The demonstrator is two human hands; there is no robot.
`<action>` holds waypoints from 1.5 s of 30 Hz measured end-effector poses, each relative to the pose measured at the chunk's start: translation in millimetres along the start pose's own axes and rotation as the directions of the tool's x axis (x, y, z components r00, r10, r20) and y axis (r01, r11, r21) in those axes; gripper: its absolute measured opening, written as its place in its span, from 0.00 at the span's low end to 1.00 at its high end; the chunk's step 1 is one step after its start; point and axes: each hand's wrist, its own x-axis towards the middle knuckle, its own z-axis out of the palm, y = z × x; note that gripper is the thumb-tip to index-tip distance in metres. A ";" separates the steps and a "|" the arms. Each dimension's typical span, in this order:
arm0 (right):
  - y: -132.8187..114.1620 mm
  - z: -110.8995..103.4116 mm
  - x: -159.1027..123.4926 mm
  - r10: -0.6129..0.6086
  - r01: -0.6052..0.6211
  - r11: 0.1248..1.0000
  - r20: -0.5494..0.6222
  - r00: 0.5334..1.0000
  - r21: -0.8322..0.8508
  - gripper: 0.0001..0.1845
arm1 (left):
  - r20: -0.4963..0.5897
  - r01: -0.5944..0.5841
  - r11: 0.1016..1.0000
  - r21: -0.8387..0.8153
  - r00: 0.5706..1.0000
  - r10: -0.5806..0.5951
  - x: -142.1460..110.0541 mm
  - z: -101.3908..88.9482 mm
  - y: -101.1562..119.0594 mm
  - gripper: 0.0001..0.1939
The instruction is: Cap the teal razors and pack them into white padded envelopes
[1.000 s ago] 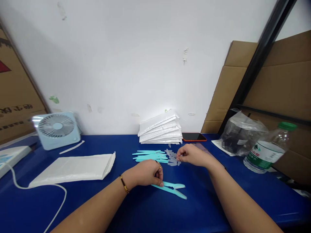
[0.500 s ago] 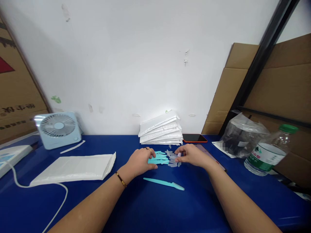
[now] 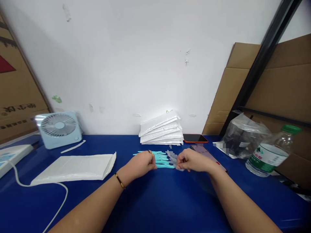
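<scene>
My left hand (image 3: 141, 164), wearing a ring and a bracelet, is closed in a pinch on a turquoise eyebrow razor (image 3: 165, 166) along the near side of the pile. The razor's blade end points right. My right hand (image 3: 193, 160) has its fingertips pinched on a small translucent blade cap (image 3: 180, 169), right by the tip of that razor; whether cap and razor touch I cannot tell. Several more turquoise razors (image 3: 160, 156) lie side by side behind my left fingers, partly covered by them. Loose translucent caps (image 3: 171, 154) are heaped between my hands.
Behind the razors, white padded mailers (image 3: 160, 129) are stacked against the wall. Two phones, one flat at the back (image 3: 195, 138) and one beside my right wrist (image 3: 206, 156), lie right. A bottle (image 3: 270, 152) and plastic bag (image 3: 243, 136) stand farther right; a fan (image 3: 59, 129) and mailer (image 3: 73, 169) are left.
The single razor that lay in front of the pile is now in my left hand, up against the others. My right hand has come slightly nearer, with a cap in its fingertips.
</scene>
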 end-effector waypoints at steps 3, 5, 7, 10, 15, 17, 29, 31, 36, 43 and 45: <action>5.5 -5.4 4.8 0.008 -0.027 0.996 -0.216 0.976 -0.085 0.15 | -0.067 0.034 0.998 0.056 0.997 -0.031 3.2 -2.6 -9.6 0.13; 11.4 -7.2 9.6 -0.015 -0.034 0.990 -0.348 0.937 -0.135 0.15 | -0.080 0.019 0.995 0.094 0.997 -0.011 4.0 -0.2 -12.8 0.27; 20.2 -6.1 16.3 -0.057 -0.023 0.986 -0.456 0.888 -0.168 0.15 | -0.039 -0.005 0.992 0.124 0.999 0.010 3.4 4.6 -13.7 0.39; 34.2 0.9 29.0 -0.144 0.050 0.976 -0.455 0.879 -0.211 0.18 | 0.101 -0.034 0.991 0.133 0.995 0.021 0.4 11.4 -10.9 0.43; 40.2 11.4 42.3 -0.169 0.074 0.953 -0.311 0.935 -0.294 0.24 | 0.218 -0.060 0.994 0.097 0.975 0.037 -11.4 10.2 4.2 0.45; 37.2 10.6 40.4 -0.146 0.056 0.952 -0.285 0.947 -0.302 0.24 | 0.251 -0.081 0.993 0.081 0.966 0.058 -17.9 6.3 11.5 0.45; 38.1 -2.0 27.4 -0.154 0.037 0.928 -0.290 0.944 -0.372 0.15 | 0.026 -0.105 0.988 0.117 0.994 0.102 0.2 10.2 2.3 0.12; 43.3 -1.0 31.8 -0.124 -0.004 0.931 -0.325 0.938 -0.365 0.12 | 0.009 -0.087 0.991 0.104 0.996 0.086 4.5 11.6 -1.6 0.10; 47.2 12.3 52.8 -0.118 0.013 0.974 -0.462 0.879 -0.225 0.07 | -0.029 -0.068 0.989 0.132 0.997 0.072 6.8 10.5 -0.4 0.11; 41.7 18.6 51.2 -0.182 0.220 0.961 -0.214 0.960 0.167 0.11 | -0.045 -0.057 0.994 0.097 0.997 0.062 6.7 10.1 -4.5 0.09; 39.0 11.8 39.6 -0.193 0.208 0.940 -0.082 0.978 0.270 0.13 | -0.052 -0.055 0.996 0.071 0.997 0.059 6.5 10.0 -5.3 0.09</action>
